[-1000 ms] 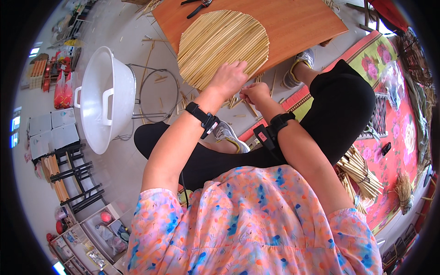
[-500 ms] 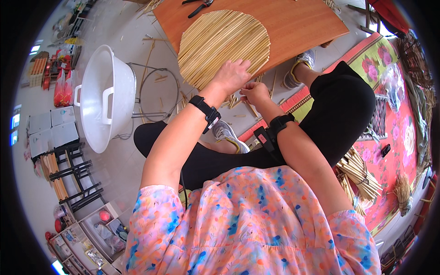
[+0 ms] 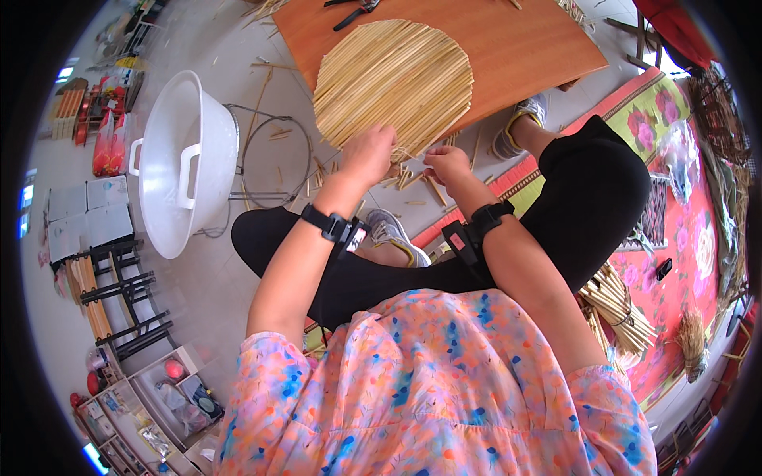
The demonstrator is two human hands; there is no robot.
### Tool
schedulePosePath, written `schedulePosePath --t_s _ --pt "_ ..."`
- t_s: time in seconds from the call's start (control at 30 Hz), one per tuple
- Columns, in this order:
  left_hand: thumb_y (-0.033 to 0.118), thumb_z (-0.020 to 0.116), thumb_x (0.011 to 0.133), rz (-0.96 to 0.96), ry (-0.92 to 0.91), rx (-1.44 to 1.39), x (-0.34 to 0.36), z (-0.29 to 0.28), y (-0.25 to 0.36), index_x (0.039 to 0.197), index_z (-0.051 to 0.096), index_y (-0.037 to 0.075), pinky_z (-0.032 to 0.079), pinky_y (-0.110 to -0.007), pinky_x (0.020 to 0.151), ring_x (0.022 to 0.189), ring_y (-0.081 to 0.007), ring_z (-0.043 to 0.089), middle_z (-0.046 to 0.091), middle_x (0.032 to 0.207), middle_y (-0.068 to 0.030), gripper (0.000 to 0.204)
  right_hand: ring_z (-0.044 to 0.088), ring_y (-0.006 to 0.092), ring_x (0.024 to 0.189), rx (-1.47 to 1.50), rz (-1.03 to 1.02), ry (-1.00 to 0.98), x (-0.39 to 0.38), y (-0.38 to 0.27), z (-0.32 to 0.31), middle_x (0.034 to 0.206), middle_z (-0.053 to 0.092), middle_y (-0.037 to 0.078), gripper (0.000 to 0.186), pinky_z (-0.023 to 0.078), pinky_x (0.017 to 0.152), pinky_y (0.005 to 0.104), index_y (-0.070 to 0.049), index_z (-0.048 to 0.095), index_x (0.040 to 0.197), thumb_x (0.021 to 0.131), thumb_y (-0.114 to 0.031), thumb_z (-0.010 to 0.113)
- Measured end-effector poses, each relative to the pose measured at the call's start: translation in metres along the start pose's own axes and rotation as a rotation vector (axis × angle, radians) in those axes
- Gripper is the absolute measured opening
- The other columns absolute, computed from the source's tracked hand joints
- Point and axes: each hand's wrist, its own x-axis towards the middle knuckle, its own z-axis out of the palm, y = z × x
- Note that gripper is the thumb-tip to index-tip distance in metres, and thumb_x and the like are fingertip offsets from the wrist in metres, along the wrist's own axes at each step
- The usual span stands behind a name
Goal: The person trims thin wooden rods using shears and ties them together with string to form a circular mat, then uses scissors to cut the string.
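Observation:
A round mat of pale, straight stalks laid side by side [image 3: 393, 79] lies on the brown table, its near edge jutting past the tabletop. My left hand [image 3: 370, 155] is closed at this near edge, its fingers curled over the rim and partly hidden. To its right, clear of the mat, my right hand [image 3: 449, 165] pinches a thin pale string [image 3: 411, 154]. The string spans the short gap between my hands, with a loose loop by the left fingers. Each wrist wears a black strap with a small device.
Black-handled pliers [image 3: 355, 13] lie on the far part of the wooden table [image 3: 528, 59]. A large white basin [image 3: 214, 143] tilts at the left beside a metal ring stand [image 3: 305, 159]. Cut stalk pieces litter the floor. A bundle of stalks [image 3: 619, 305] rests on the flowered mat [image 3: 694, 246] at right.
My left hand has drawn back leftward and down along the mat's near edge, its fingers now curled. My right hand has shifted slightly right. The string between them has come into view.

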Motion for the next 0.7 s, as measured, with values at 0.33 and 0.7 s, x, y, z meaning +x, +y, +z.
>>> schedulePosePath --t_s 0.33,0.7 --pt "0.009 0.062 0.084 -0.521 0.031 -1.286 -0.060 -0.001 0.019 0.089 0.061 0.004 0.043 -0.021 0.063 0.068 -0.0050 0.052 0.059 0.078 0.0024 0.007 0.056 0.0137 0.065 -0.216 -0.386 0.224 -0.017 -0.006 0.008 0.082 0.062 0.004 0.012 0.046 0.058 0.0288 -0.004 0.060 0.090 0.081 -0.011 0.057" --pt "0.000 0.070 0.069 -0.036 0.338 -0.739 -0.079 0.023 0.057 0.084 0.067 0.008 0.047 -0.030 0.070 0.078 -0.0207 0.055 0.052 0.086 -0.0078 0.017 0.056 0.0182 0.076 0.435 0.338 -0.411 -0.061 -0.009 0.003 0.085 0.060 0.005 0.023 0.044 0.073 0.0377 -0.009 0.058 0.097 0.093 -0.026 0.044"
